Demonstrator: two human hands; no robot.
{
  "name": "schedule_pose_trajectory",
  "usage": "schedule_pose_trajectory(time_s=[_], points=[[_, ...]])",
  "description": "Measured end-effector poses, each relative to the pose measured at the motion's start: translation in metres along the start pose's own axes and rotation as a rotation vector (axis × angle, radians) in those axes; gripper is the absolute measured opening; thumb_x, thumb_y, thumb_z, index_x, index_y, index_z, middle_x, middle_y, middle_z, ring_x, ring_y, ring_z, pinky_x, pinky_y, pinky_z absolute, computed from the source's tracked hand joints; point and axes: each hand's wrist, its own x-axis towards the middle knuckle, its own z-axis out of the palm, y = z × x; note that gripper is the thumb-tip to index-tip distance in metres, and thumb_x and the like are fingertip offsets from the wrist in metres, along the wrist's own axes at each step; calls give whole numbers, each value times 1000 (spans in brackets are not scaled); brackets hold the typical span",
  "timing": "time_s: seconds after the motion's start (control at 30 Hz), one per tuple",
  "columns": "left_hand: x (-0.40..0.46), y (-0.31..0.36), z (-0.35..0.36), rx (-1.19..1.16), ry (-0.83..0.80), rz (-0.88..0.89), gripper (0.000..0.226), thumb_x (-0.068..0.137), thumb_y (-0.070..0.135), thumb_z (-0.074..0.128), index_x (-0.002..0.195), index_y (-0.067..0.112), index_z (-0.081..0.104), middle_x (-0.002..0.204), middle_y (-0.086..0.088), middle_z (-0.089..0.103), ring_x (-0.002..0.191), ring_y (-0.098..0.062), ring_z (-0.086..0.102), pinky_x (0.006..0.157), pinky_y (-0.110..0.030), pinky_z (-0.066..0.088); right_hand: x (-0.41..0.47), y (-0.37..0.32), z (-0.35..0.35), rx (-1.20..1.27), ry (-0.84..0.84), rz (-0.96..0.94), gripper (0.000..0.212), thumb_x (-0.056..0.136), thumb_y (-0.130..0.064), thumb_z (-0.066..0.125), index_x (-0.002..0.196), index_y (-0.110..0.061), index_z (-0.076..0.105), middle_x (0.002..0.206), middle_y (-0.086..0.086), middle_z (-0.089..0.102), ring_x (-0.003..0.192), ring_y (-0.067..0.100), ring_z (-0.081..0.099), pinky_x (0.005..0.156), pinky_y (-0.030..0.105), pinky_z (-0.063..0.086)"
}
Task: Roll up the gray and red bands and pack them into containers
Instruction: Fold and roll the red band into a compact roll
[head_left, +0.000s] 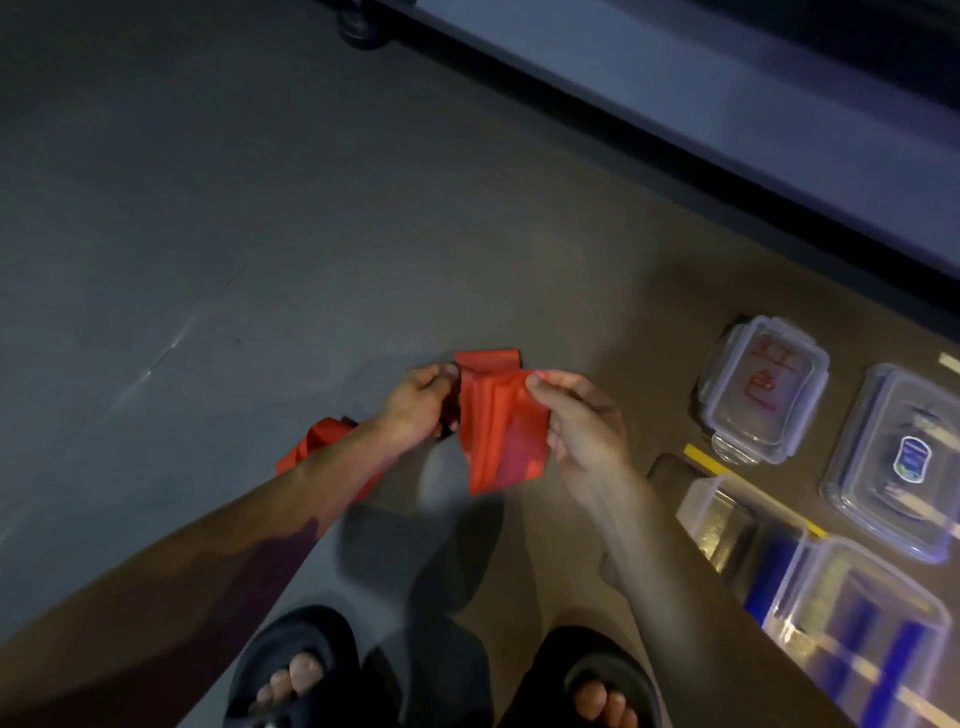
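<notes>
Head view shows a gray floor (208, 234), with clear containers (761, 389) to the right of the red band (501, 431). Both hands, left hand (421, 402) and right hand (582, 421), pinch the red band's upper edges above black sandals (296, 670).

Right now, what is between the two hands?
In the head view, the red band spans between the left hand and the right hand; both grip it.

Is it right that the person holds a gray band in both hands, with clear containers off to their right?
Not quite: the band is red, not gray, as the head view shows. Both the left hand and the right hand do grip it, and clear containers lie to the right.
</notes>
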Motion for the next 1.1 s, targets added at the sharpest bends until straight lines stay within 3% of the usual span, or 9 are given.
schedule_pose_trajectory(time_s=[0.1, 0.3, 0.4, 0.5, 0.63, 0.77, 0.87, 1.0, 1.1], points=[[3, 4, -6, 44, 91, -73, 41, 111, 39, 36, 81, 21, 58, 57, -2, 61, 47, -20, 59, 41, -24, 41, 30, -2, 17, -148, 86, -18, 16, 81, -7, 83, 77, -17, 72, 84, 11, 73, 77, 20, 67, 58, 24, 52], [-3, 8, -8, 454, 60, -15, 56, 84, 87, 36, 102, 37, 58, 101, 5, 70, 92, -23, 70, 87, -39, 54, 57, 2, 34, -290, 166, -90, 21, 80, -7, 85, 72, -18, 68, 74, 6, 70, 73, 20, 65, 73, 39, 56], [-3, 12, -4, 536, 85, 25, 50, 90, 69, 58, 118, 28, 59, 108, 8, 69, 97, -15, 66, 82, -29, 48, 64, 6, 35, -317, 174, -93, 22, 80, -5, 84, 72, -18, 68, 72, 5, 70, 75, 21, 66, 79, 45, 59], [4, 10, -2, 643, 157, 68, 40, 92, 46, 70, 119, 19, 60, 108, 2, 72, 103, -21, 67, 78, -26, 44, 64, 10, 33, -374, 185, -129, 24, 80, -5, 84, 70, -19, 68, 70, 2, 69, 72, 19, 65, 79, 43, 58], [12, 8, 3, 667, 225, 62, 36, 90, 45, 71, 114, 20, 61, 102, -3, 74, 102, -30, 69, 81, -38, 54, 65, 9, 32, -524, 157, -180, 26, 78, -11, 86, 65, -21, 65, 68, -3, 70, 68, 15, 66, 78, 38, 57], [14, 9, 11, 779, 277, 2, 39, 90, 53, 66, 111, 21, 56, 107, -8, 72, 106, -36, 67, 80, -40, 52, 56, 8, 32, -750, 194, -200, 17, 62, -50, 79, 72, -41, 69, 81, -11, 73, 92, 21, 73, 91, 48, 57], [16, 8, 13, 811, 278, -45, 42, 89, 55, 66, 110, 22, 52, 108, -9, 70, 105, -36, 66, 79, -39, 49, 37, 6, 30, -948, 269, -348, 18, 77, -39, 82, 74, -33, 66, 105, -8, 65, 106, 24, 61, 95, 42, 51], [9, 4, -2, 571, 214, 42, 58, 84, 48, 78, 125, 20, 47, 105, 2, 61, 98, -23, 63, 80, -33, 47, 23, 12, 16, -906, 106, -679, 12, 78, -29, 79, 82, -33, 69, 103, -9, 63, 105, 25, 57, 93, 44, 46], [2, 13, -29, 550, 44, 290, 93, 75, 38, 90, 150, 25, 37, 128, -1, 51, 109, -17, 55, 102, -35, 47, 16, 15, 5, -835, 19, -738, 9, 78, -34, 75, 84, -31, 69, 106, -16, 70, 111, 18, 59, 97, 42, 48]])
